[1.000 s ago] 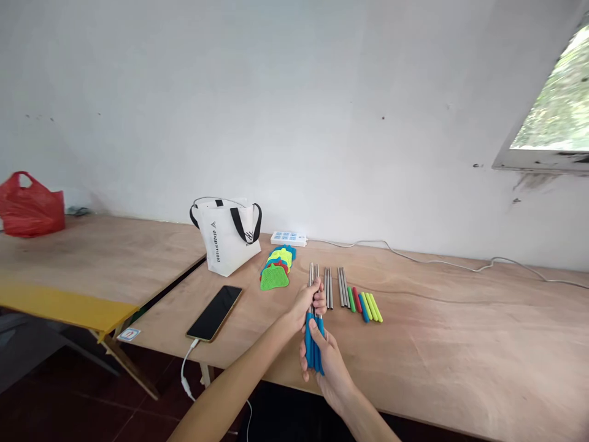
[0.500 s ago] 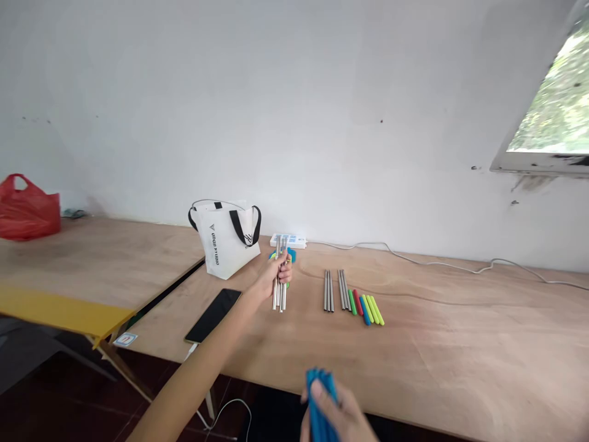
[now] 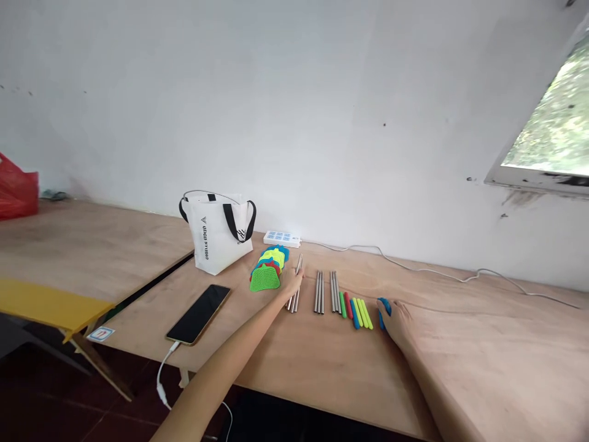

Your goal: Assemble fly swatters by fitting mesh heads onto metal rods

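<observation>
My left hand [image 3: 291, 283] rests on the plywood table [image 3: 460, 356] with its fingers closed on a bunch of metal rods [image 3: 295, 288], whose lower ends touch the wood. My right hand [image 3: 396, 319] lies at the right end of the row, fingers curled over a bundle of blue sleeves [image 3: 383, 309]. Between the hands lie two more groups of metal rods [image 3: 319, 292] [image 3: 334, 290] and a row of green, red, blue and yellow sleeves [image 3: 355, 312].
A stack of coloured mesh pieces [image 3: 267, 272], a white tote bag [image 3: 216, 236], a power strip [image 3: 282, 239] with its cable and a charging phone [image 3: 199, 313] lie on the left. A second table [image 3: 69, 252] with a red bag [image 3: 16, 193] stands further left.
My left hand carried the metal rods down onto the table beside the other rod groups. My right hand moved the blue sleeves from near my body to the right end of the coloured row.
</observation>
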`<state>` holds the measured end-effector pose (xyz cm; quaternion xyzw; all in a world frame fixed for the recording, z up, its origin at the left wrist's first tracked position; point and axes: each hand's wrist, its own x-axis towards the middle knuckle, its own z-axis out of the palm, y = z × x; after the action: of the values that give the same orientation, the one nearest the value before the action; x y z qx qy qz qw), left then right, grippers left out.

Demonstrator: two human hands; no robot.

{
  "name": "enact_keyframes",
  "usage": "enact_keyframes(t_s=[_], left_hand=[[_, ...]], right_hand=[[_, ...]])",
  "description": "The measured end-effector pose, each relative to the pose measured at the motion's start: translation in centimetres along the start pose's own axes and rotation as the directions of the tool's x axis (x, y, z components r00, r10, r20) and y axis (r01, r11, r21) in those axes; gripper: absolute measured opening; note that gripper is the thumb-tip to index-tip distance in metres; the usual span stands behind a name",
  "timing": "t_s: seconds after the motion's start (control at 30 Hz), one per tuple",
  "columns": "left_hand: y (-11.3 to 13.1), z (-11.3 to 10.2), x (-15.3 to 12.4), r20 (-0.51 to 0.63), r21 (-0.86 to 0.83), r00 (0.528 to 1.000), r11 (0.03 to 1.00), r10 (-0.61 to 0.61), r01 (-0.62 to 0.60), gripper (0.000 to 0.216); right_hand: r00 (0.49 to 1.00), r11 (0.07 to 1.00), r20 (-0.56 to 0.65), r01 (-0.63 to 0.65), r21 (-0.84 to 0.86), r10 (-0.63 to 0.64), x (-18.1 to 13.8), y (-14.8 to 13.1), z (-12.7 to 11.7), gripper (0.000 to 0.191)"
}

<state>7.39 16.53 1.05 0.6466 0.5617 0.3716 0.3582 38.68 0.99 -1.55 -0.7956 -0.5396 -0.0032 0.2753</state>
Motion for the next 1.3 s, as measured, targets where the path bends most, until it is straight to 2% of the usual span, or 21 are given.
enact_keyframes(t_s=[0.1,0.23,0.33,0.43,0.53,0.6,0.73,0.97,1.03,1.13,1.2,1.3], left_hand=[[-0.4,1.0,0.4,-0.056,0.222,0.995,0.973,0.080,-0.065,0.017],[-0.9,1.5,0.3,-0.055,0.396,0.984,0.909,0.167,-0.132,0.039],[-1.2,1.2,0.6,-0.041,0.446,0.977,0.879,0.210,-0.170,0.046],[-1.8,0.8,0.5,-0.032,0.446,0.967,0.869,0.252,-0.212,0.044],[-2.6,0.5,-0.8,-0.024,0.419,0.946,0.863,0.322,-0.283,0.041],[-3.0,0.3,-2.2,-0.017,0.395,0.926,0.853,0.377,-0.340,0.038],[-3.4,0.2,-3.9,0.001,0.350,0.888,0.832,0.460,-0.432,0.034],[-2.9,0.2,-4.6,0.051,0.346,0.876,0.815,0.479,-0.465,0.039],[-2.3,-0.1,-5.3,0.123,0.383,0.844,0.760,0.522,-0.526,0.042],[-1.2,-0.4,-6.5,0.296,0.399,0.750,0.637,0.591,-0.660,0.048],[-0.6,-0.3,-6.9,0.411,0.385,0.691,0.573,0.595,-0.723,0.055],[-0.3,0.1,-6.8,0.520,0.371,0.644,0.531,0.562,-0.762,0.062]], right_hand=[[0.998,0.998,-0.040,-0.047,-0.038,0.045,0.0,0.5,1.0,0.058],[0.990,0.994,-0.087,-0.106,0.012,0.107,0.4,2.0,1.5,0.071],[0.988,0.990,-0.092,-0.122,0.065,0.128,0.8,3.6,1.3,0.079],[0.988,0.988,-0.078,-0.129,0.085,0.136,1.1,4.8,0.9,0.082],[0.997,0.992,-0.030,-0.065,0.104,0.068,1.3,4.8,1.0,0.078],[0.999,0.992,0.026,0.034,0.122,-0.038,1.1,3.9,1.4,0.071],[0.970,0.969,0.110,0.199,0.144,-0.216,0.3,0.7,2.5,0.062],[0.935,0.947,0.159,0.306,0.097,-0.319,-0.7,-5.1,4.3,0.057],[0.928,0.942,0.164,0.325,0.083,-0.335,-0.8,-5.9,4.6,0.056],[0.918,0.934,0.172,0.352,0.060,-0.357,-0.8,-6.4,4.6,0.054],[0.916,0.932,0.175,0.360,0.037,-0.361,-0.9,-6.4,4.5,0.055],[0.916,0.932,0.181,0.363,0.000,-0.357,-1.2,-6.3,4.3,0.058]])
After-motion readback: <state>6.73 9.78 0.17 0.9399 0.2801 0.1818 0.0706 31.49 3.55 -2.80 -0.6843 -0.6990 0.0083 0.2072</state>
